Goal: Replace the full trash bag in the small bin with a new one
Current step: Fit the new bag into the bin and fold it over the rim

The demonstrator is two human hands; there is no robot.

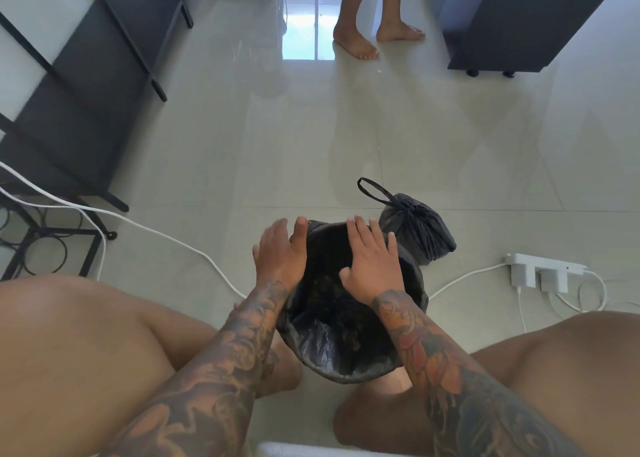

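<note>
Both hands (281,255) (372,266) flat — new bag (322,335), bin rim

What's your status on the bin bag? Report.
Both hands open: left hand and right hand flat over the bin. New liner in. Full tied bag on floor beside it. Nothing in the way.

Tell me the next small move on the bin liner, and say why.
Probably press the new liner down over the far rim of the bin. Both hands, left hand and right hand, lie with straight fingers at that edge, the liner already drapes the near rim, and the tied full bag sits on the floor beside the bin, so only seating the liner seems left.
</note>
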